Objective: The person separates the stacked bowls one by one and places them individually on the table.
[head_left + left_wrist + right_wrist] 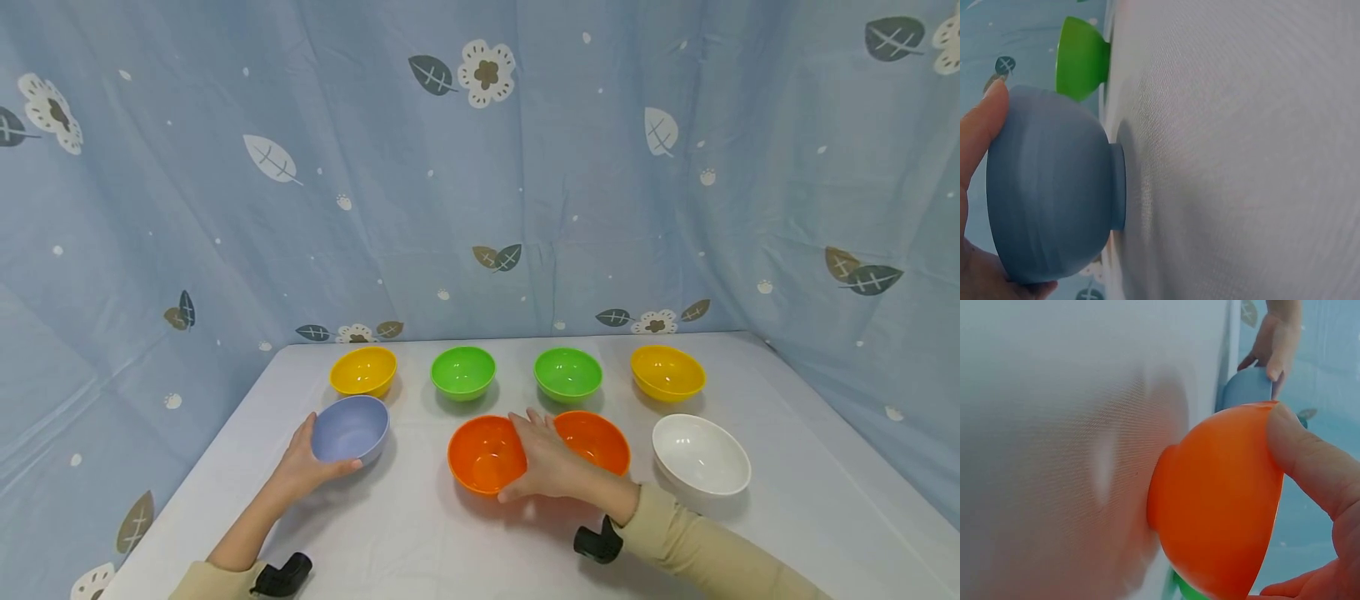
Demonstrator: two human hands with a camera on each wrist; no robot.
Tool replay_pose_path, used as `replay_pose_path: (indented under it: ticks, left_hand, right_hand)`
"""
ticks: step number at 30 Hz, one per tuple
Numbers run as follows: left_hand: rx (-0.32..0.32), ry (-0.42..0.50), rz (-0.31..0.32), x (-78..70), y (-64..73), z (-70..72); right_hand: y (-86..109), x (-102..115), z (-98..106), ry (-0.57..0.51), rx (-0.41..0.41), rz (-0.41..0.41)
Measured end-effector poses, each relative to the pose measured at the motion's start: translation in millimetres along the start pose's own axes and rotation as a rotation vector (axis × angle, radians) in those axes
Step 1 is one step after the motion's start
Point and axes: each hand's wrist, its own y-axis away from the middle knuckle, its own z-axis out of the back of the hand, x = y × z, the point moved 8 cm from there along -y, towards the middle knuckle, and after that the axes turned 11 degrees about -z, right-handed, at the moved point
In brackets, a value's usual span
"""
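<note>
My left hand [306, 463] grips a periwinkle-blue bowl [351, 427] on the left side of the table, thumb at the near side and fingers around the left side. In the left wrist view that bowl [1054, 187] stands upright, its foot close over the white cloth. Toward the middle, my right hand [551, 460] holds the left one of two orange bowls [480, 458] by its right side. The right wrist view shows the thumb on the rim of this orange bowl [1222, 494]. Behind my right hand, the second orange bowl [596, 437] is partly hidden.
Along the back stand a yellow bowl [363, 372], two green bowls, one left [462, 373] and one right [567, 375], and another yellow bowl [667, 373]. A white bowl [701, 456] sits at the right. A blue patterned curtain [480, 183] hangs behind the white-covered table [420, 542].
</note>
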Motion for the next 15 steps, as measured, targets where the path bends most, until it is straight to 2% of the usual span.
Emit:
replay_pose_path:
  ticks: [8, 15]
  left_hand:
    - [-0.003, 0.008, 0.003, -1.0, 0.3, 0.2]
    - [-0.007, 0.020, -0.001, 0.0, 0.4, -0.5]
  right_hand:
    - [-6.3, 6, -4, -0.015, 0.017, -0.029]
    - [-11.9, 14, -8, -0.014, 0.016, 0.006]
